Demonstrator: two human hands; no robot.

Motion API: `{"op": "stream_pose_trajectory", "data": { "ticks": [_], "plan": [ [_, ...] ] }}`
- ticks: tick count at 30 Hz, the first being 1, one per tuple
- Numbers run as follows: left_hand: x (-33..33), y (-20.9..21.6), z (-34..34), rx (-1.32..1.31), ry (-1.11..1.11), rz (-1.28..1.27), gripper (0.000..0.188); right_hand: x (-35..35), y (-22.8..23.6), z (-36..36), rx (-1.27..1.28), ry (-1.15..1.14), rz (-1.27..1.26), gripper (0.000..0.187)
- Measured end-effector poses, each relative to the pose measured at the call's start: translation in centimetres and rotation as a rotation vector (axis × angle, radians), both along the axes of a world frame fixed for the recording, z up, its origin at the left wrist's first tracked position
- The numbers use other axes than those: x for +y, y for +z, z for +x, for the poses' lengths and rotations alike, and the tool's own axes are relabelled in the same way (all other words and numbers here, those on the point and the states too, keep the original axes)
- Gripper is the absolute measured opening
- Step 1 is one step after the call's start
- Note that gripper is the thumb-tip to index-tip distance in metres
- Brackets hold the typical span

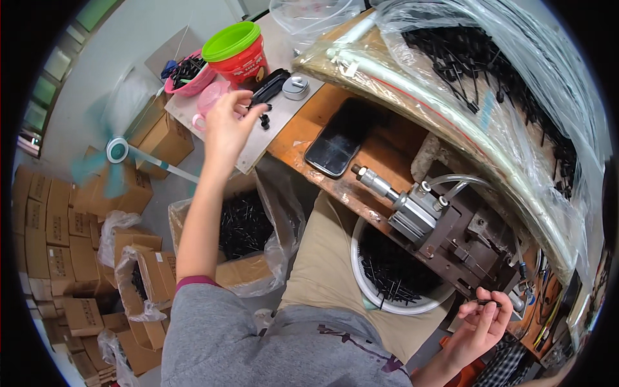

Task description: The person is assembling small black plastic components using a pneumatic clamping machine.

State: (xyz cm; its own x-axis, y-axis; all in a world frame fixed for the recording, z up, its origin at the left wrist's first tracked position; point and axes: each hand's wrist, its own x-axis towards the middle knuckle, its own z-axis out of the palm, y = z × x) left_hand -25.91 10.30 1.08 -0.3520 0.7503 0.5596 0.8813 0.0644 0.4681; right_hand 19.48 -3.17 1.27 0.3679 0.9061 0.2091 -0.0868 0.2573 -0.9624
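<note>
A: Start at the near side. What is the state of the right hand?

B: The right hand (485, 318) has its fingertips together on a small dark part (488, 302), just beside the near end of the brown metal machine (474, 242). I judge the light fingertip hold keeps the part easy to turn.

A: What sits below?

B: A white tub (358, 277) of black rods (393, 267) stands at the person's lap, under the front edge of the wooden bench (293, 138). That position probably saves reaching. Left of it, a cardboard box (245, 277) holds more black pieces.

A: And the left hand?

B: Farther off, the left hand (229, 126) is over the pale table (261, 143), its fingertips at some small black pieces (265, 122). Whether it grips one, I cannot tell.

A: Report edges and room.

B: Between the left hand and the machine lies a phone (335, 138), close to the bench's front edge. Clear air above that edge leaves a way across. On the table's far side, a pink cup (209, 103) and a red bucket (245, 69) limit the left hand. At far right, a plastic-covered tray (445, 119) crowds the machine's back, where a clear hose (461, 178) also loops. The near side appears the freer approach.
</note>
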Motion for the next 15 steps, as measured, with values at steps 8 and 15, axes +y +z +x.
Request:
{"op": "stream_pose_trajectory", "data": {
  "ticks": [8, 15],
  "plan": [
    [3.0, -9.1, -1.0, -0.078, 0.162, 0.023, 0.041, -0.3, -0.6, -0.1, 0.004, 0.084, -0.033, 0.018],
    [1.7, -7.6, 2.1, -0.311, -0.061, 0.223, 0.021, -0.5, -1.3, 0.1, -0.002, 0.045, -0.062, 0.016]
  ]
}}
